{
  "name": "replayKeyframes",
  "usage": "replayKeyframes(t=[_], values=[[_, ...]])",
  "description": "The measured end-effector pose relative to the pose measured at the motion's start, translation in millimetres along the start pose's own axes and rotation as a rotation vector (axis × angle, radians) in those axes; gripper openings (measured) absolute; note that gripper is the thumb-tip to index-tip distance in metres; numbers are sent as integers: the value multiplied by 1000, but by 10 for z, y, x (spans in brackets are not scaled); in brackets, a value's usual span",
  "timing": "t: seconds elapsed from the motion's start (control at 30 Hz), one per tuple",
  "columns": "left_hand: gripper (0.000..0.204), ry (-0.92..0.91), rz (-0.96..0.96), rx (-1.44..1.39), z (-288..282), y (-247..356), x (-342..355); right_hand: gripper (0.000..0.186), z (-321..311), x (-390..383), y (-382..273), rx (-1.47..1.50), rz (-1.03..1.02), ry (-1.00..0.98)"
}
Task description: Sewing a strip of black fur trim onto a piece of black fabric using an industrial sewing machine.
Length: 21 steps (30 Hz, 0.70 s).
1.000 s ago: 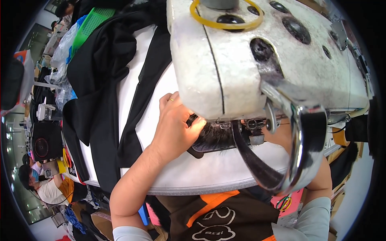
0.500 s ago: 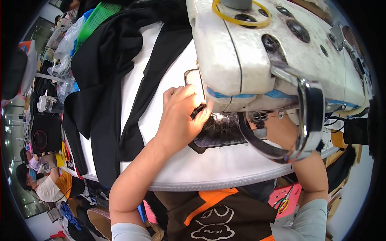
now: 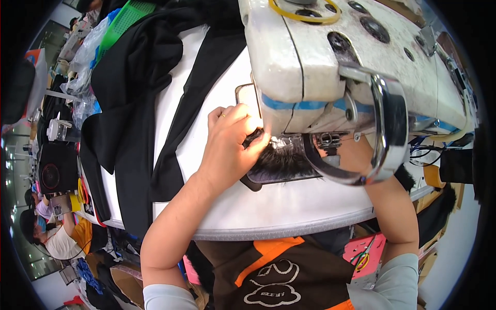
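My left hand [image 3: 227,147] is closed, thumb and fingertips pinching a piece of black fur [image 3: 281,164] just left of the needle area of a white sewing machine [image 3: 330,57]. The long hairs spread over the machine's shiny bed plate [image 3: 284,179]. Behind the machine's curved chrome and black bar [image 3: 385,134], my right hand [image 3: 356,155] lies on the right side of the work area. That bar and the machine head hide its fingers, so what it touches does not show.
Black cloth [image 3: 137,88] lies folded across the white table [image 3: 232,219] on the left, beneath a green perforated basket [image 3: 124,23]. Scissors with yellow handles [image 3: 363,261] rest on a pink surface below the table edge. Another person [image 3: 57,232] sits at far left.
The view has shifted slightly, so the machine appears a little higher and further left. My left hand keeps its pinch on the fur beside the needle area.
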State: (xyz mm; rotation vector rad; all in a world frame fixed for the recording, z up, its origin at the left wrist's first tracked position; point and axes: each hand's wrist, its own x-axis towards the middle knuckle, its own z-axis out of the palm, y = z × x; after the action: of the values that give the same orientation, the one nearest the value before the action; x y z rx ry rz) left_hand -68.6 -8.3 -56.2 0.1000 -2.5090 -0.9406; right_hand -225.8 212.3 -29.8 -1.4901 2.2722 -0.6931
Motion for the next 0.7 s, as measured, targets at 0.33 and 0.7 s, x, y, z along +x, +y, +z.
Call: replayKeyframes(t=[0.33,0.7], values=[[27,-273,34,-30,-233,315,-257,32,-19,-175,-97,-148,-425,-14],[35,-37,308,-9,-17,214,-362,38,-33,-138,-253,151,-359,-23]])
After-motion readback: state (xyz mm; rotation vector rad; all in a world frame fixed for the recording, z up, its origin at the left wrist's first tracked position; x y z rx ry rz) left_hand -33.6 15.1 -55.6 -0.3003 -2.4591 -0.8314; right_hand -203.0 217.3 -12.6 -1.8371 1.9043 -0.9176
